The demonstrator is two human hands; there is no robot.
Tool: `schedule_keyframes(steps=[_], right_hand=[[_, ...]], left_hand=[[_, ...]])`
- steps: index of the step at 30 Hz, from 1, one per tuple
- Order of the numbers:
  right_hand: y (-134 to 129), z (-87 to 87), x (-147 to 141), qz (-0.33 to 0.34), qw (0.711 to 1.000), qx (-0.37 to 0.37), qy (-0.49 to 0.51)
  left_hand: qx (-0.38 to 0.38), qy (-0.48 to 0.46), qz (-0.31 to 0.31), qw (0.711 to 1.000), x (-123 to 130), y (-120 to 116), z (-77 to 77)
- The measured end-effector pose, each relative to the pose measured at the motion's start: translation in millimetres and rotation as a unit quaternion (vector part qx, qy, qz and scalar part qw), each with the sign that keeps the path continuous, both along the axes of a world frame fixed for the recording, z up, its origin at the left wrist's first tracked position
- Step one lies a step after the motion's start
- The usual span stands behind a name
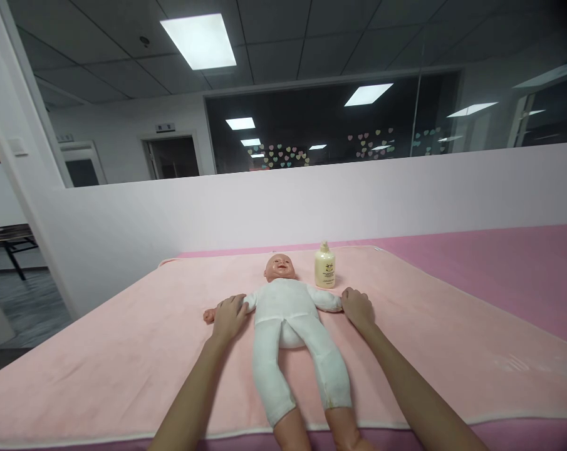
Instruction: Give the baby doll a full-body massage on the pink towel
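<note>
A baby doll (287, 302) with a white cloth body lies on its back, its head toward the far wall and its arms spread out. My left hand (230, 317) is closed around the doll's arm on the left, and the doll's small hand pokes out past my fingers. On the other side my right hand (358, 307) is closed at the end of the doll's other arm, covering that doll hand. A pale yellow pump bottle (325, 266) stands upright beside the doll's head, a little beyond my right hand.
Under the doll is a pink blanket (146, 351) with a white edge, spread over a darker pink surface (513, 269). A low white wall (311, 210) topped with glass runs along the back. At far left a dark-topped table (11, 241) stands beyond the wall.
</note>
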State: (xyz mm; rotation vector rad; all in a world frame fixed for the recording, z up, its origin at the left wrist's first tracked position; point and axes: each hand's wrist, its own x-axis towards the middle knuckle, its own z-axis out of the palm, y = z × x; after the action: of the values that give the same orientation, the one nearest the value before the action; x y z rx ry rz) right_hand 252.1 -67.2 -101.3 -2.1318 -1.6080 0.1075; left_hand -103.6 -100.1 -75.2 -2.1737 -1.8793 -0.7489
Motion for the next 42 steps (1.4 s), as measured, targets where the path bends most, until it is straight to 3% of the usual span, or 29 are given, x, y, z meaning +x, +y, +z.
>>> schedule_keyframes(steps=[24, 32, 34, 37, 42], right_hand=[[-0.6, 1.9, -0.8, -0.005, 1.000, -0.012, -0.007], [4.2, 0.0, 3.2, -0.002, 0.998, 0.016, 0.067], [9.5, -2.5, 10.5, -0.021, 0.982, 0.055, 0.181], [16.9, -6.9, 26.1, -0.088, 0.924, 0.117, 0.353], [21.4, -12.6, 42.6, -0.157, 0.879, 0.167, 0.418]], left_hand=[[-0.007, 0.002, 0.000, 1.000, 0.3, -0.5, 0.5], [-0.015, 0.009, 0.022, 1.000, -0.7, -1.3, 1.1], [-0.015, 0.015, 0.030, 0.999, -3.7, -1.7, 2.2], [-0.026, 0.012, 0.057, 0.998, -11.6, -2.4, 4.7], [-0.043, 0.060, 0.080, 0.994, -25.4, -2.5, 3.7]])
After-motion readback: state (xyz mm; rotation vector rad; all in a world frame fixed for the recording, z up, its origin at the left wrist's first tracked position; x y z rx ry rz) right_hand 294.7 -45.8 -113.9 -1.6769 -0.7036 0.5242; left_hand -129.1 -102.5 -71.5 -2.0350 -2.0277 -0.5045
